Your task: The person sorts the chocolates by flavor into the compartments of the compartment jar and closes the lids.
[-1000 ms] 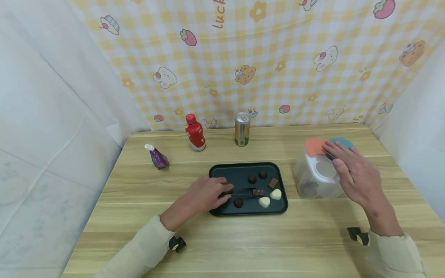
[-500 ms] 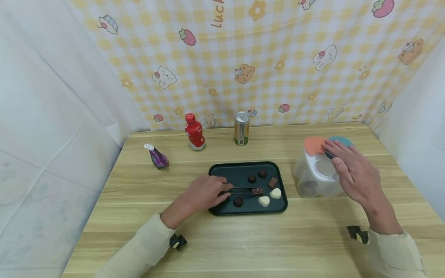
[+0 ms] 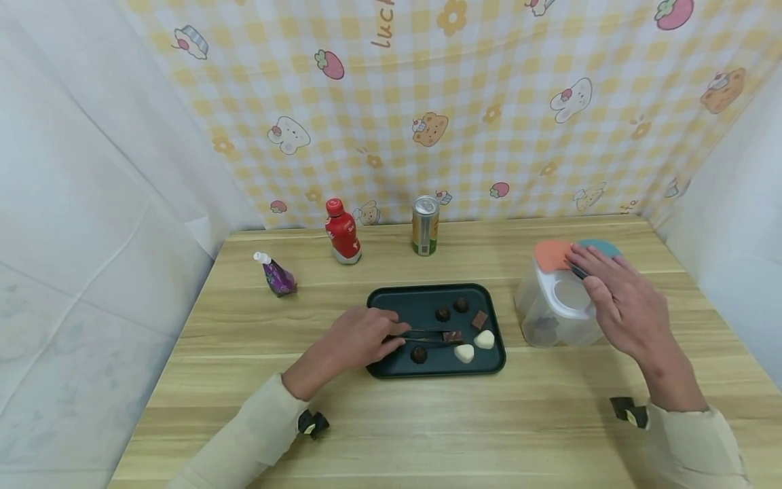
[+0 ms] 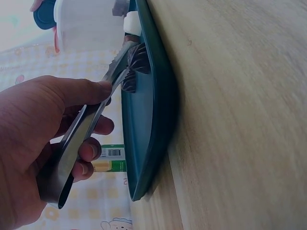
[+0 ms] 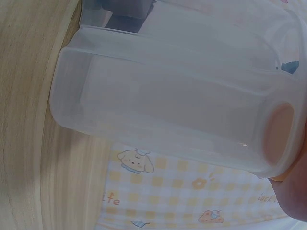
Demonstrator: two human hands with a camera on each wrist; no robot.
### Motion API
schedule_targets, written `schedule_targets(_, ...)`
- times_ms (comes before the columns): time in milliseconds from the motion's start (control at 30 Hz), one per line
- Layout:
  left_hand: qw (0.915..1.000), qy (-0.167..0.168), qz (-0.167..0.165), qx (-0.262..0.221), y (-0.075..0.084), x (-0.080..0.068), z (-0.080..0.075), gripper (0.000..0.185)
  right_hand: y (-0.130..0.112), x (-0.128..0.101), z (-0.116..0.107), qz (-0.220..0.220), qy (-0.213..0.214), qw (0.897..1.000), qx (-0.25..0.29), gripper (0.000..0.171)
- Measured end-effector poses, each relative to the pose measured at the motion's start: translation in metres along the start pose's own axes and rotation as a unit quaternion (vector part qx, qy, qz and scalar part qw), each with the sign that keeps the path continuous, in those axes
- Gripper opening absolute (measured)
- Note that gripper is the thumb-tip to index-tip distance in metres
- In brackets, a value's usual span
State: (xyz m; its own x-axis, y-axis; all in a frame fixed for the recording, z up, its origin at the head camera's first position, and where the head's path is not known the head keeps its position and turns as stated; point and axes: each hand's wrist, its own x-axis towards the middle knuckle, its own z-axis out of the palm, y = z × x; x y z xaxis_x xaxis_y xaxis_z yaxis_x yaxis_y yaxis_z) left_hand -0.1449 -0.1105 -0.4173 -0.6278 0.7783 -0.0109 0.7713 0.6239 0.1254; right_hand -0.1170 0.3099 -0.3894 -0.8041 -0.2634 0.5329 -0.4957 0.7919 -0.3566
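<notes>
My left hand grips metal tongs low over the dark green tray. In the head view, the tong tips lie on either side of a striped brown chocolate piece. Around it on the tray are round dark chocolates, a flat brown square and two white heart-like pieces. To the right, my right hand rests over the top of a clear plastic container, fingers straight. A dark round lid flap stands raised at those fingers; an uncovered opening shows beneath the thumb.
A red bottle, a drink can and a purple pouch with a white cap stand behind the tray. Orange and teal flaps top the container. Dark pieces sit inside it. A checked cloth hangs behind the wooden table.
</notes>
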Motion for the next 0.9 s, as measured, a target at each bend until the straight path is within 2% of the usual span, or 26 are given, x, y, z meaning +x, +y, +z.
schedule_targets(500, 0.9999, 0.009, -0.004, -0.013, -0.001, -0.002, -0.001, 0.028, 0.000, 0.000, 0.000, -0.003, 0.005, 1.000, -0.004, 0.043)
schedule_targets(600, 0.9995, 0.028, -0.011, -0.003, 0.000, -0.003, -0.007, 0.029, 0.000, 0.000, 0.000, -0.001, 0.007, 1.000, -0.003, 0.043)
schedule_targets(733, 0.9973, 0.070, -0.020, -0.006, 0.003, -0.002, -0.019, 0.029, 0.001, -0.001, 0.000, -0.001, 0.010, 1.000, -0.001, 0.043)
schedule_targets(900, 0.9933, 0.114, -0.012, -0.015, 0.010, 0.002, -0.031, 0.031, 0.001, -0.001, 0.001, -0.003, 0.013, 1.000, -0.003, 0.043)
